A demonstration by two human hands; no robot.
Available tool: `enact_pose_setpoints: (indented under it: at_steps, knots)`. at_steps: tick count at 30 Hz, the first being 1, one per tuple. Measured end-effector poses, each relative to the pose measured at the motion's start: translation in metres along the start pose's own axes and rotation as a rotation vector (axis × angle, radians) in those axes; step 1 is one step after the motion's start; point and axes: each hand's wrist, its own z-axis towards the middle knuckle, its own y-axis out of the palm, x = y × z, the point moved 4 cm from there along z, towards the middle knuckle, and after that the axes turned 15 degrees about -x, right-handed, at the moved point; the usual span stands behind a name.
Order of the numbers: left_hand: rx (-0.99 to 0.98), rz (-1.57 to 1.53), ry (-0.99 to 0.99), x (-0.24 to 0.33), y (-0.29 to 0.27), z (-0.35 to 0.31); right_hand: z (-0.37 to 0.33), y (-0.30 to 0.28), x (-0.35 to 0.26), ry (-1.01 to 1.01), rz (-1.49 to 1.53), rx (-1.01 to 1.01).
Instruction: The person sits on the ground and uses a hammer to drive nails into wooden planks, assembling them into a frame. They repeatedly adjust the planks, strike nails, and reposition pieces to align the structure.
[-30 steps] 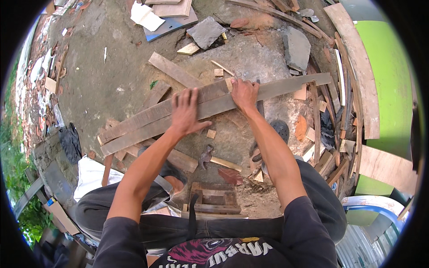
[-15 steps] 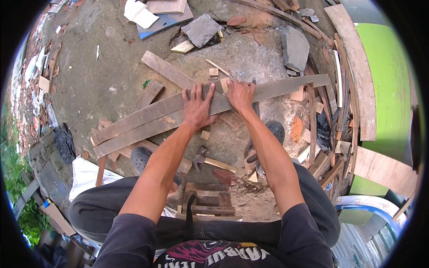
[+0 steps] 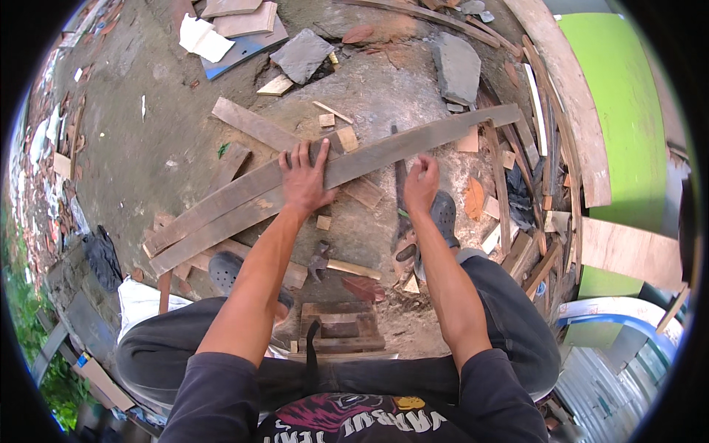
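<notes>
Two long weathered planks lie side by side, slanting up to the right: a longer plank (image 3: 425, 142) in front and a shorter plank (image 3: 236, 192) behind. My left hand (image 3: 304, 177) lies flat across both, fingers spread. A small light wood piece (image 3: 347, 139) sits at the shorter plank's right end. Apart from the planks, my right hand (image 3: 421, 183) hovers with curled fingers just below the longer one; anything inside them is hidden. Close to its left is a dark narrow strip (image 3: 399, 181), partly under the plank. Between my feet rests a hammer (image 3: 353, 269) with a wooden handle.
Wood offcuts and another plank (image 3: 251, 124) lie beneath and around the boards. Flat grey stones (image 3: 456, 70) are farther off. Long timber strips, a green panel (image 3: 617, 111) and a plywood piece (image 3: 631, 252) line the right side. A black plastic bag (image 3: 102, 257) lies left.
My right hand has let go of the plank and the small wood piece and drawn back toward me, its fingers curling. My left hand stays on the planks. The whole view has shifted slightly.
</notes>
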Motion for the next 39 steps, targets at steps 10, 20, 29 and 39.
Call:
enact_pose_setpoints:
  at_steps: [10, 20, 29, 39]
  knots:
    - [0.040, 0.024, -0.007, 0.002, -0.003, -0.002, -0.112, 0.024, 0.080, 0.538, -0.415, -0.568]
    - [0.071, 0.037, 0.006, -0.003, 0.002, -0.002, -0.127, -0.014, 0.068, 0.517, -0.449, -0.926]
    - [0.008, -0.022, -0.002, -0.004, 0.003, -0.003, -0.147, -0.084, 0.023, 0.675, 0.415, -0.894]
    - [0.023, -0.031, 0.003, -0.005, -0.001, -0.005, -0.185, -0.235, -0.087, 0.606, 0.416, -0.711]
